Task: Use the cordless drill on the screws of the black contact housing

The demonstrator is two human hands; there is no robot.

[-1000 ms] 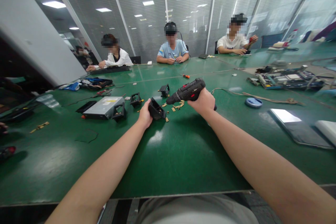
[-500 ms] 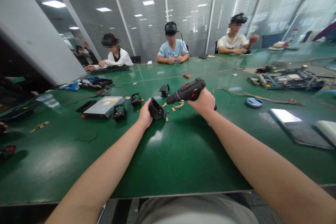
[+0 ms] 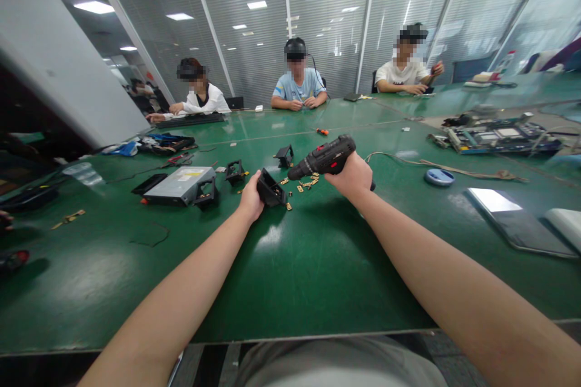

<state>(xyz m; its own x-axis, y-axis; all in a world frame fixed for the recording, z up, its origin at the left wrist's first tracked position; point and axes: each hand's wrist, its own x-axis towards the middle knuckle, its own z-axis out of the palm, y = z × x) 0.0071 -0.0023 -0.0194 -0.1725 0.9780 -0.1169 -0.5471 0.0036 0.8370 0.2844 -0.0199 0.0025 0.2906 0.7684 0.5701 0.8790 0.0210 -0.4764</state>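
Observation:
My left hand (image 3: 252,198) is closed on a black plastic housing (image 3: 272,188), tilted with its hollow side toward the drill. My right hand (image 3: 354,176) grips a black cordless drill (image 3: 324,156) by its handle, nose pointing left. The drill's thin bit reaches toward the inside of the housing; whether it touches a screw there I cannot make out. Small brass-coloured plates (image 3: 308,184) lie scattered on the green table (image 3: 313,266) beneath the drill. Similar black housings stand close by: one (image 3: 285,156) behind, another (image 3: 235,172) to the left, and a third (image 3: 206,193) against a silver disc drive (image 3: 181,184).
On the right are a round blue-grey tin (image 3: 439,177), a phone-like slab (image 3: 517,221) and circuit boards (image 3: 503,136). A small orange-handled tool (image 3: 322,132) lies farther back. Several people sit across the table. A red-and-black tool (image 3: 13,260) is at the left edge.
My hands, the housing and the drill stay practically in place. Across the table, the person at the right has shifted a raised hand slightly.

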